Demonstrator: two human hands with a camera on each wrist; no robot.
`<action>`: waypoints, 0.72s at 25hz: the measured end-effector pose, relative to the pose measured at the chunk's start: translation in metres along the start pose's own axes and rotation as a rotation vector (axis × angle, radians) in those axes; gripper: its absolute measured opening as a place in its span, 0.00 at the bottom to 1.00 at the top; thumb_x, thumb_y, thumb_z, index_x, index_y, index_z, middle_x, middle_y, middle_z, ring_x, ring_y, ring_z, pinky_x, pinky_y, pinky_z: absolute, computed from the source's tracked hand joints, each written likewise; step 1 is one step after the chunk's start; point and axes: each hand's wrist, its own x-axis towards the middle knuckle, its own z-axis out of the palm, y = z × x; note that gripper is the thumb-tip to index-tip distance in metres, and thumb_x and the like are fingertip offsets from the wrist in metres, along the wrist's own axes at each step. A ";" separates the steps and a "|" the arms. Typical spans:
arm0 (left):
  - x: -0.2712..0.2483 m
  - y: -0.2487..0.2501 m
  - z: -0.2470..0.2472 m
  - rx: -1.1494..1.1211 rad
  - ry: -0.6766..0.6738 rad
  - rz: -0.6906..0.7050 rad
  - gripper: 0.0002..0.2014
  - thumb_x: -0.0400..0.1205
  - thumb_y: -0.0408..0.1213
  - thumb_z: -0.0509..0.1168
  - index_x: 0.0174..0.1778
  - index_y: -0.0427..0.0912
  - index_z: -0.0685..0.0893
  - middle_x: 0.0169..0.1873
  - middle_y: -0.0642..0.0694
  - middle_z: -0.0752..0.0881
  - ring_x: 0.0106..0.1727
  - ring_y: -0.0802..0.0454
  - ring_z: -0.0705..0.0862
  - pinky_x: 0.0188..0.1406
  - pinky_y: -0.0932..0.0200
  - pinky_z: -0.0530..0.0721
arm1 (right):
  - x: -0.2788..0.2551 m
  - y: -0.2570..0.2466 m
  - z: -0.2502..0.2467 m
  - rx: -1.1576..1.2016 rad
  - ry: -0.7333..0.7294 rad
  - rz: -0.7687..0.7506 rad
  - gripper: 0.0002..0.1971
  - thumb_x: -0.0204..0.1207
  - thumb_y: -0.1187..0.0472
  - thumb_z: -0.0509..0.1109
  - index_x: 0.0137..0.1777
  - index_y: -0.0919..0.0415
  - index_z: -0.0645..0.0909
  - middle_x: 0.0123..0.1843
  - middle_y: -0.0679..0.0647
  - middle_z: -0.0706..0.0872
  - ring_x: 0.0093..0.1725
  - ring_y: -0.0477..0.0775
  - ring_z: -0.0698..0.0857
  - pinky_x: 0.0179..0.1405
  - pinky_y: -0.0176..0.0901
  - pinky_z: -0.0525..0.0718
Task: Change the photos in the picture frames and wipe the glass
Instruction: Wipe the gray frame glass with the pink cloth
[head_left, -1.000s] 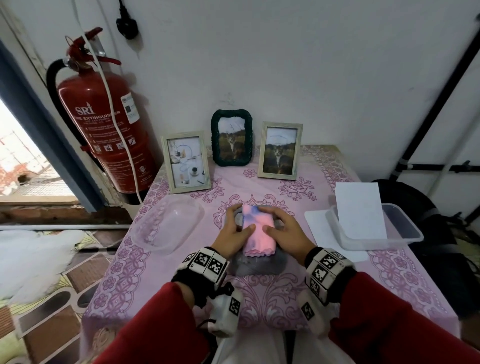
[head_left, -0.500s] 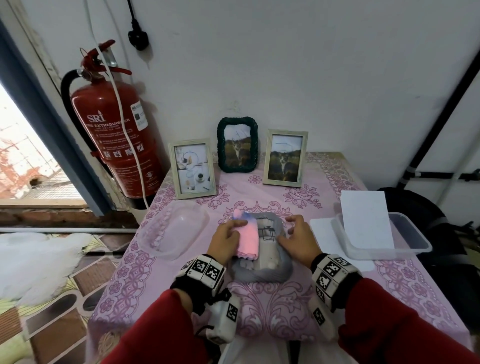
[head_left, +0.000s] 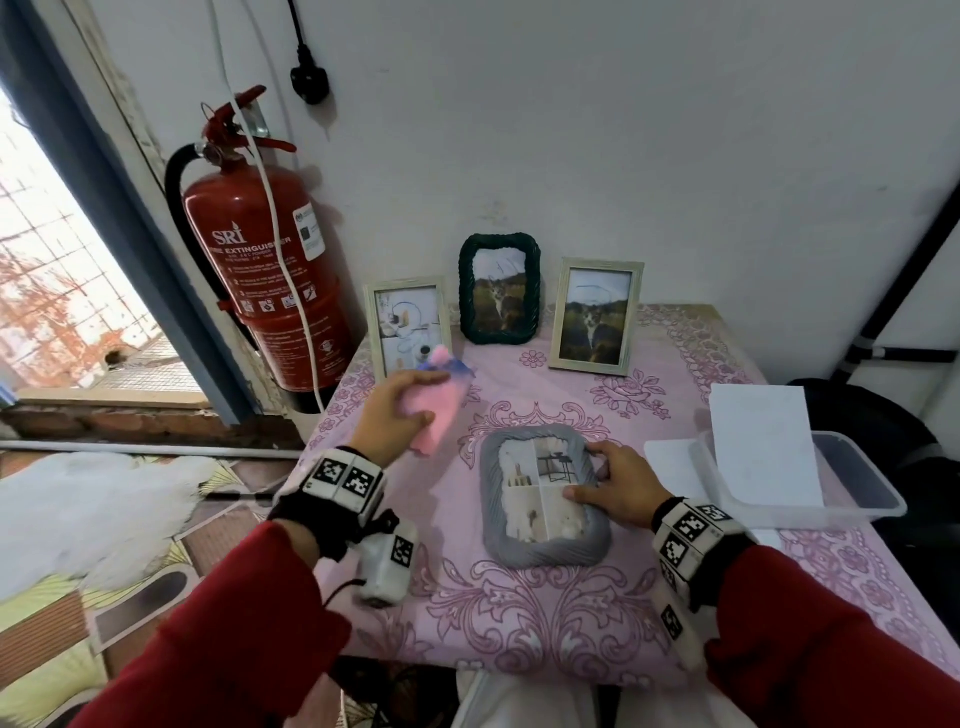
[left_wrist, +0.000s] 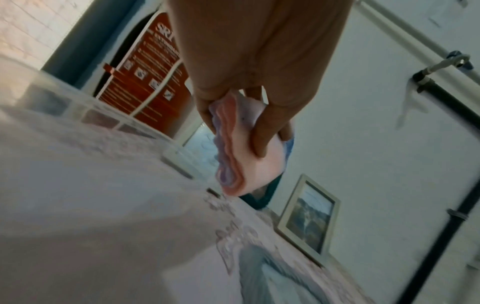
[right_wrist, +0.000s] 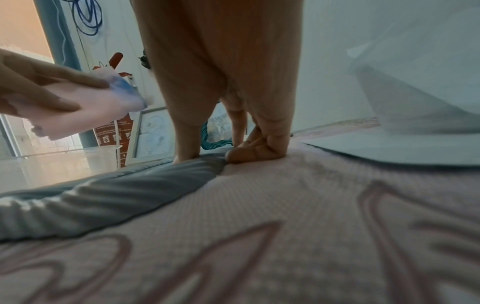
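**Left fingers grip cloth, right fingers on grey frame**

Fingers of our left hand are curled round the folded pink cloth, thumb on one side and the rest on the other; in the left wrist view the folded edges hang out below the fingers. The cloth is lifted off the table, left of the grey frame and in front of the left cream frame. Its long axis runs from us toward the wall, blue-tinged end farthest away.

Our right hand rests on the right side of the grey frame. Its fingers are loosely spread: the thumb lies on the glass, others at the frame's right rim. In the right wrist view fingertips press down at the rim edge; whether they curl under it we cannot tell.

The grey frame lies flat, glass up, at table centre, long axis pointing away from us, photo top toward the wall. Cloth and frame are apart, not touching.

Against the wall stand a dark green frame and a right cream frame, both upright. A clear tub holding white paper sits right of the hand. A red extinguisher stands left of the table.
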 end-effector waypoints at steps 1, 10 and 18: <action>0.002 -0.002 -0.011 0.026 0.011 -0.014 0.25 0.72 0.17 0.66 0.63 0.42 0.82 0.67 0.43 0.77 0.65 0.48 0.75 0.44 0.76 0.77 | 0.000 0.001 0.001 -0.007 -0.004 0.000 0.41 0.64 0.49 0.80 0.74 0.62 0.69 0.64 0.64 0.79 0.47 0.50 0.77 0.44 0.33 0.74; -0.012 -0.045 -0.050 0.195 -0.167 -0.248 0.26 0.75 0.20 0.67 0.69 0.40 0.78 0.69 0.40 0.76 0.58 0.49 0.79 0.53 0.64 0.79 | 0.001 0.002 0.002 -0.039 -0.020 0.002 0.42 0.65 0.47 0.79 0.75 0.61 0.67 0.66 0.64 0.78 0.58 0.59 0.80 0.51 0.38 0.74; -0.021 -0.063 -0.036 0.454 0.008 -0.201 0.21 0.76 0.37 0.71 0.66 0.40 0.80 0.65 0.42 0.80 0.66 0.45 0.78 0.70 0.53 0.72 | -0.002 0.000 0.001 -0.034 -0.023 -0.006 0.41 0.66 0.48 0.79 0.75 0.63 0.67 0.68 0.62 0.78 0.63 0.62 0.79 0.64 0.50 0.79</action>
